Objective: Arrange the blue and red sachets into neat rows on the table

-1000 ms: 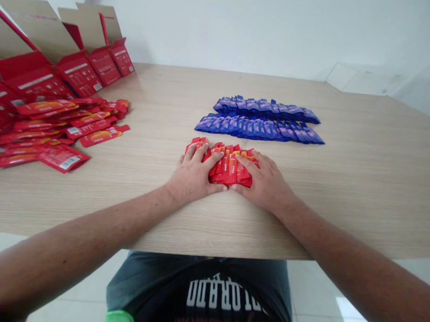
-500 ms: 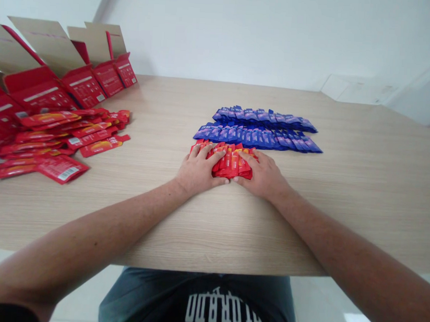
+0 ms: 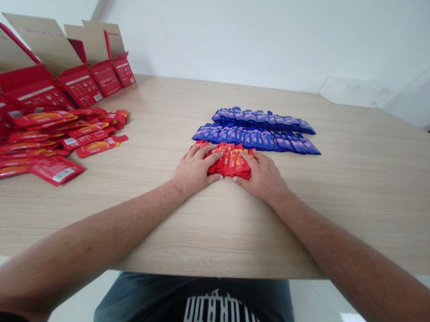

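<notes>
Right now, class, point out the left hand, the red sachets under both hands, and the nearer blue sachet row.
Left hand [image 3: 194, 171]: head view, on the back of the hand.
Red sachets [image 3: 231, 163]: head view, on the middle, between the hands.
Nearer blue sachet row [image 3: 255, 139]: head view, on its middle.

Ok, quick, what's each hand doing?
Left hand: open, pressing flat on the red sachets.
Right hand: open, pressing flat on them too.
</notes>
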A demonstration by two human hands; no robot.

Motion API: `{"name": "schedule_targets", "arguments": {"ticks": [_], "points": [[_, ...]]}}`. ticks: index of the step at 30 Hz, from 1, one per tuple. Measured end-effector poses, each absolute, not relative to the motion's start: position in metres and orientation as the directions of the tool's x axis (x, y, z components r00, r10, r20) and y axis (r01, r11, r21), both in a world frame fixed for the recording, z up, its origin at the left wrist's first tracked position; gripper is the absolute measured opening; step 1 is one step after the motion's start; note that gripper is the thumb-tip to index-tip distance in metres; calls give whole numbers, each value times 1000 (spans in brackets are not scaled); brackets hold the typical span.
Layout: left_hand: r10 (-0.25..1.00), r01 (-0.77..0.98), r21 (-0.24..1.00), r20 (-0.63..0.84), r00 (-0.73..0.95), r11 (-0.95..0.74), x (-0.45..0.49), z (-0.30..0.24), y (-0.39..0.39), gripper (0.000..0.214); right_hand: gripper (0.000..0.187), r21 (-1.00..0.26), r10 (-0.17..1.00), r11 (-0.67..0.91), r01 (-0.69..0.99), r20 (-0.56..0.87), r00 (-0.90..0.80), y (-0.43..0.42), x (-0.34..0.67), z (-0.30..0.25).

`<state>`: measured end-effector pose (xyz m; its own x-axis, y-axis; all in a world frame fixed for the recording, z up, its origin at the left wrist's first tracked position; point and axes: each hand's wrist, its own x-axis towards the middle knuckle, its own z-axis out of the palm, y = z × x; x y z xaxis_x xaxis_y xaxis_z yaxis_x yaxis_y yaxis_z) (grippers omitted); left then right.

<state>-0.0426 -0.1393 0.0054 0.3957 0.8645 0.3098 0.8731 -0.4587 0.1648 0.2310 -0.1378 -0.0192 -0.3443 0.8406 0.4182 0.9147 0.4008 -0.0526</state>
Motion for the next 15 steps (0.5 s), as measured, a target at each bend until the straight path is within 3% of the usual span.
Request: {"name": "schedule_targets", "arguments": {"ticks": [3,8,15], "points": [[860,872,167,327,392,-461,-45,6,-141,80,100,-48,852,373,927,414,-321,-139,229,-18],[829,829,203,353,435,-521,-59,11,-139,100,102,-45,859,374,926,393,-328,-141,233,-16],[766,696,321,313,562,-642,-93,15,-123,86,100,-83,864,385,919,382,-327,-141,239,-17]]}}
